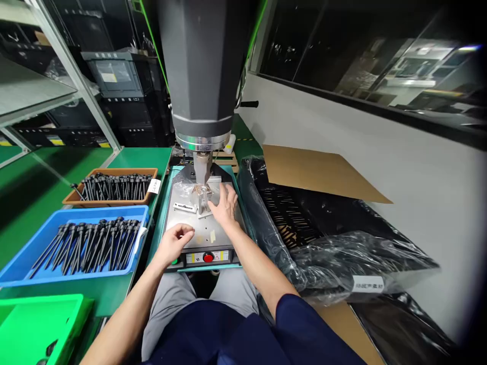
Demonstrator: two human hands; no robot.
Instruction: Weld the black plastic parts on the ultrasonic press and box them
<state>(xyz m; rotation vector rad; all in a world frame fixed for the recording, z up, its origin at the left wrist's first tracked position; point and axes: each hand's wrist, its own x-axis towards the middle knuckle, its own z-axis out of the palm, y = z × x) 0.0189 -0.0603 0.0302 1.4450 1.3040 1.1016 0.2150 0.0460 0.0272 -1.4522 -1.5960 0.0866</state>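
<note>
Over the front of the metal machine plate (pixel 190 217), my left hand (pixel 175 244) hovers with its fingers curled together; nothing shows in them. My right hand (pixel 225 205) is open, fingers apart, at the right side of a small clear fixture (pixel 202 196). Whether its thumb touches the fixture I cannot tell. A metal press tool (pixel 202 170) points down at the fixture from the large dark machine head (pixel 203 66). Left of the fixture lies a slotted metal bar (pixel 185 207). The front panel has a red button (pixel 208 257) and a green button (pixel 175 261), partly hidden by my left wrist.
On the left stand a brown tray (pixel 110 204) and a blue tray (pixel 91 278), both with many black long-stemmed parts, and a green bin (pixel 41 324). To the right, a plastic-lined box (pixel 266 233) holds dark thin parts beside a cardboard flap (pixel 323 172).
</note>
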